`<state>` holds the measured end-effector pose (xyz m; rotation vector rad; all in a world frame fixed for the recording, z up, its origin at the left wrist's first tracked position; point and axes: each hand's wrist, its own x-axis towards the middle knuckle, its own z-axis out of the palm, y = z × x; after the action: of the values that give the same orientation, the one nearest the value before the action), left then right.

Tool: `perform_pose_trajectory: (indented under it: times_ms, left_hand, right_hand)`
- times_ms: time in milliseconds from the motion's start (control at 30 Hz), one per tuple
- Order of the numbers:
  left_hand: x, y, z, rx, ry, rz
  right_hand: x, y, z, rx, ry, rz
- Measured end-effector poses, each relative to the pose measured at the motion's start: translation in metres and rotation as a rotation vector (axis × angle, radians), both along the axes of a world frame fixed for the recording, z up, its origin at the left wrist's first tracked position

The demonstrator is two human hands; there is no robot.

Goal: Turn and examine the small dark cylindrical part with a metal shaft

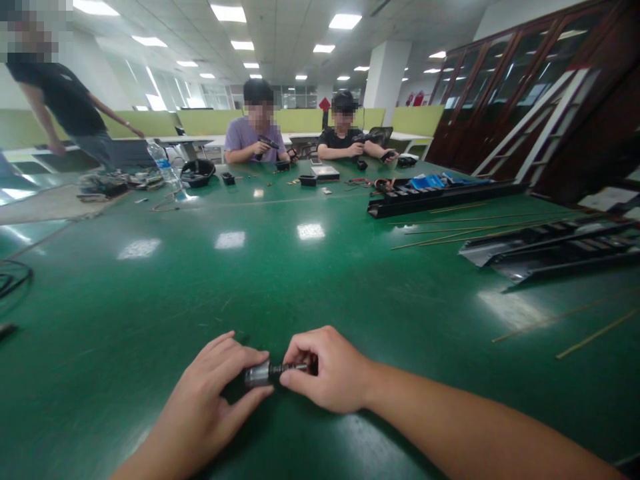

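Left grip around a metal cylinder, right grip on a slim shaft

The left grip is closed about the metal cylinder, thumb on the near side and fingers on the far side. Just right of its fingertips, the right grip pinches the slim shaft between thumb and curled forefinger. Shaft and cylinder sit in line between the two grips; whether they are joined or only meet cannot be told. Beneath both grips spreads a glossy green surface.

Well out to the left of the left grip, a black cable lies in loops. To the right of the right grip are thin rods, and farther off in that direction metal channels and a long black channel near some blue packets. Beyond both grips, across the surface, a person in purple holds a dark tool beside a person in black. Far off to the left of these, a plastic bottle is near a black container. Farthest right of the grips, a ladder stands by a dark cabinet
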<state>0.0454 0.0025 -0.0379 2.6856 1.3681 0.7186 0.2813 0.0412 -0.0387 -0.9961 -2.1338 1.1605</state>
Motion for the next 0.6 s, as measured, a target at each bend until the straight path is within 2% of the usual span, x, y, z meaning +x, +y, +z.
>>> perform_pose_trajectory:
  times_ms: [600]
  left_hand:
    - [-0.0061,0.0008,-0.001,-0.002,-0.01,-0.013]
  right_hand:
    - [-0.0005,-0.0001,-0.0002,-0.009,0.006,-0.007]
